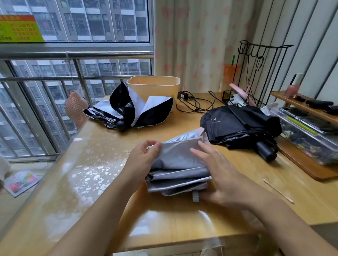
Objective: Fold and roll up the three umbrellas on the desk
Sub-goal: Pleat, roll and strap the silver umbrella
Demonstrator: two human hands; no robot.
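Wooden desk (169, 216): silver umbrella (178, 166) long axis near-to-far; left hand (144, 158) pinches far edge, right hand (221, 176) flat against side.

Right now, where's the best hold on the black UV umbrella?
Grip the black UV umbrella by its cylindrical handle: it juts clear of the slack canopy toward the near edge of the desk. Come from the near side; the loose folds give no firm hold.

umbrellas (178, 166) (132, 108) (240, 124) x3; hands (144, 158) (221, 176) x2
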